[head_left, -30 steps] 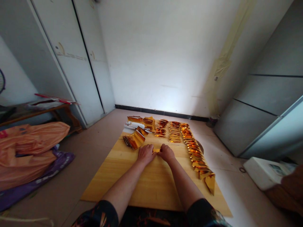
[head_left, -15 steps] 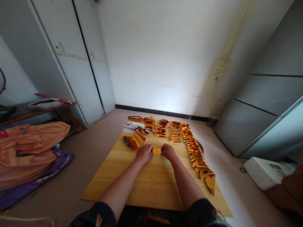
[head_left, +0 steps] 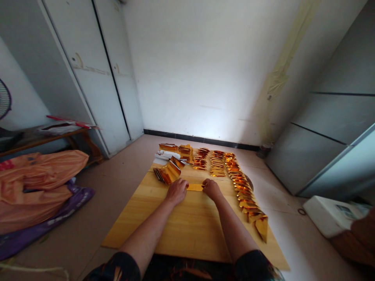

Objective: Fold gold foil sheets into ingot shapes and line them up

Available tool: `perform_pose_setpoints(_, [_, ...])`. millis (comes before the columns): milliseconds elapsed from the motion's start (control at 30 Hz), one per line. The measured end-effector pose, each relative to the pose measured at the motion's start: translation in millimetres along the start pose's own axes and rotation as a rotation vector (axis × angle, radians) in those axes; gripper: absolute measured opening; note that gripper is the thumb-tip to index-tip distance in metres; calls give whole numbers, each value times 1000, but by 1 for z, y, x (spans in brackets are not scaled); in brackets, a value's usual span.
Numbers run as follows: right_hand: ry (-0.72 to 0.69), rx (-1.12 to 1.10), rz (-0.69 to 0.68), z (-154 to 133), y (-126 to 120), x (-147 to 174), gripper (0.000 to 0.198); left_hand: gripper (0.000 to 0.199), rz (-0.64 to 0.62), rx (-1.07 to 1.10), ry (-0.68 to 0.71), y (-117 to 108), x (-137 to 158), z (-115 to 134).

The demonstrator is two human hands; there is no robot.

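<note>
A narrow folded strip of gold foil paper [head_left: 195,187] lies flat on the wooden board [head_left: 187,226], stretched between my hands. My left hand [head_left: 177,191] is closed on its left end, and my right hand [head_left: 211,189] pinches the right end. Just beyond my left hand sits a curled stack of gold foil sheets [head_left: 168,173]. Along the board's right side runs a long row of folded gold foil pieces [head_left: 242,191]. Two shorter rows of folded foil, one on the left [head_left: 200,158] and one on the right [head_left: 217,163], stand at the back.
A white roll or wrapper [head_left: 166,155] and more gold foil [head_left: 185,152] are at the back left of the board. Orange and purple bags [head_left: 43,183] lie on the floor at left. A white box [head_left: 331,214] stands at right, below a grey cabinet [head_left: 316,144].
My hands have moved slightly apart along the strip, so more of the gold foil shows between them. The view has shifted a little.
</note>
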State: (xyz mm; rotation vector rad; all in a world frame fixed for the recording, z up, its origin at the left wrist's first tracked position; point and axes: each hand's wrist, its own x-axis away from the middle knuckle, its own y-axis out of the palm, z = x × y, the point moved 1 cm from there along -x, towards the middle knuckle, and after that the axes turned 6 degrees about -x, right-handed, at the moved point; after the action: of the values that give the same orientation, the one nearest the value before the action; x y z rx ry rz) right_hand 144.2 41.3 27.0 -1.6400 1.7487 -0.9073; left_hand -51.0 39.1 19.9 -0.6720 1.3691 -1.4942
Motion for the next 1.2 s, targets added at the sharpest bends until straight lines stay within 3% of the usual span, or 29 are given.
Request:
perform_pose_setpoints(200, [-53, 3, 62, 2, 0, 6, 25, 27, 24, 36, -70, 1, -1, 6])
perform_pose_setpoints(533, [-183, -92, 223, 9, 11, 20, 18, 15, 115, 32, 32, 2, 6, 8])
perform_pose_setpoints(800, [-245, -135, 244, 9, 11, 31, 16, 34, 122, 52, 56, 6, 6, 8])
perform_pose_setpoints(900, [-270, -131, 248, 9, 11, 33, 17, 31, 132, 38, 68, 3, 6, 9])
perform_pose_setpoints(1033, [-258, -95, 245, 8, 12, 33, 19, 11, 115, -41, 86, -2, 7, 11])
perform_pose_setpoints(1200, [-312, 13, 284, 5, 12, 37, 30, 19, 132, -107, 97, -6, 9, 15])
